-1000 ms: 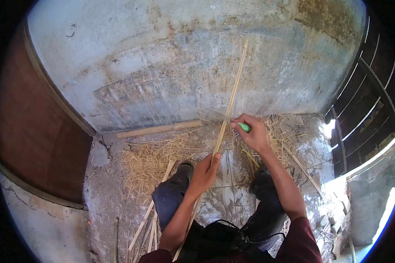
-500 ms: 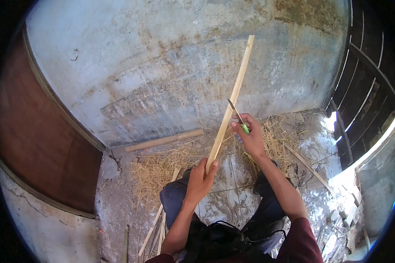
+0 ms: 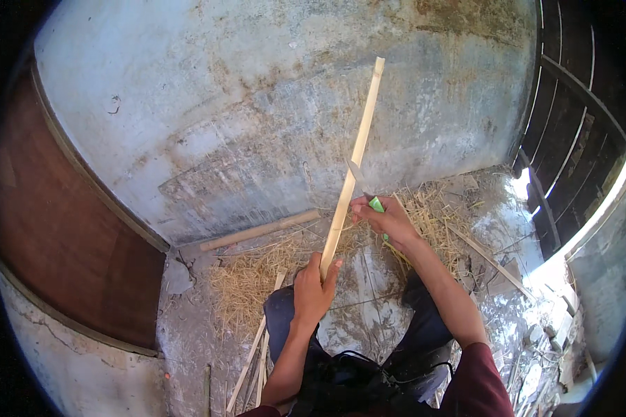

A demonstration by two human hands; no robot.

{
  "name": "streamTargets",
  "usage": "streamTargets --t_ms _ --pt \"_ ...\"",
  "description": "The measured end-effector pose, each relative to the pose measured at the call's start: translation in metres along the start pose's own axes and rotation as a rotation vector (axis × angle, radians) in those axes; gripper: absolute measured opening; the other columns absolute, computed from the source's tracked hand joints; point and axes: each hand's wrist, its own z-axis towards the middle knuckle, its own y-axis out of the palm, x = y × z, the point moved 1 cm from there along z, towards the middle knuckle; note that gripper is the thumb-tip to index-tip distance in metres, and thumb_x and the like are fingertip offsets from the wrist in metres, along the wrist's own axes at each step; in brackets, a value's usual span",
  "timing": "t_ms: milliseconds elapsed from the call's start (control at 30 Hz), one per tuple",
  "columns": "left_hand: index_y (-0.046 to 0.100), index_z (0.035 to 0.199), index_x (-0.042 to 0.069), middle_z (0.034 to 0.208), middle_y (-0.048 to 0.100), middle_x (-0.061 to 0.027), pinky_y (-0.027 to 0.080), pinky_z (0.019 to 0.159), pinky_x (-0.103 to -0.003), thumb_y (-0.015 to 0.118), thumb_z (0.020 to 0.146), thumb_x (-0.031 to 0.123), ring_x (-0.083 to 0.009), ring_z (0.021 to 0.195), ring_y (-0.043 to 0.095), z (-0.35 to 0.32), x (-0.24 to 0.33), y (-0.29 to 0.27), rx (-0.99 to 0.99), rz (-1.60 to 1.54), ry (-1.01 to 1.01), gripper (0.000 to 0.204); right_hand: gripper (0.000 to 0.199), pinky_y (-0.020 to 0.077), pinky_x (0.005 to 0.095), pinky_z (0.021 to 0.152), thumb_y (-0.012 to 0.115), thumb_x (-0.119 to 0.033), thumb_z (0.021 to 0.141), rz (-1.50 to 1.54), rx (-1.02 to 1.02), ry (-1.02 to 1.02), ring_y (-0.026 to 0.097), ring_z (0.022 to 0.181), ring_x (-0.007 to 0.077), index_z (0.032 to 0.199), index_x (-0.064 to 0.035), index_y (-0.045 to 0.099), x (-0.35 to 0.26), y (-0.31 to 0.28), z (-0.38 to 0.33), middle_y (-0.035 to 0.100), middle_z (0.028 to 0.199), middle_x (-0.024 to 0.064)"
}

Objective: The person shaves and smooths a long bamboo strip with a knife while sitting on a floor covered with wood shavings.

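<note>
A long pale bamboo strip [image 3: 363, 135] slants up and away in front of me. My left hand [image 3: 312, 292] is closed around its near end, thumb along the right side. Closed on a knife with a green handle [image 3: 376, 204], my right hand [image 3: 391, 224] is beside the strip's right edge at about mid-length. The blade points up and to the left and overlaps the strip; whether its edge touches the wood I cannot tell. The strip's far end stands out against the wall.
Dry shavings [image 3: 247, 281] litter the floor around my legs. A round pole [image 3: 261, 231] lies along the foot of the stained wall [image 3: 257, 125]. Several thin strips [image 3: 247, 368] lie by my left leg, and another stick [image 3: 490, 260] at the right. A brown door panel [image 3: 69, 229] stands left.
The strip's far end has swung a little left. My right hand has turned the knife, its blade now showing broader, and moved slightly left and down.
</note>
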Motion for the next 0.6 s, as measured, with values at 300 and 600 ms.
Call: streamTargets --t_ms 300,600 --pt "0.060 0.099 0.001 0.065 0.057 -0.0199 0.042 0.056 -0.048 0.070 0.106 0.038 -0.0373 0.056 0.057 -0.002 -0.006 -0.003 0.024 -0.026 -0.045 0.039 0.019 0.0288 0.0225 0.049 0.073 -0.017 0.102 0.319 0.064 -0.020 0.041 0.056 0.0020 0.117 -0.0049 0.070 0.006 -0.029 0.008 0.070 0.093 0.0011" --pt "0.061 0.098 0.001 0.067 0.055 -0.0162 0.040 0.055 -0.041 0.068 0.108 0.037 -0.0258 0.056 0.052 -0.007 -0.025 -0.012 0.064 -0.088 -0.055 0.038 0.031 0.0421 0.0240 0.060 0.075 -0.018 0.101 0.032 0.396 -0.379 0.055 0.066 0.0056 0.127 -0.0006 0.071 -0.017 -0.083 0.009 0.075 0.100 0.0036"
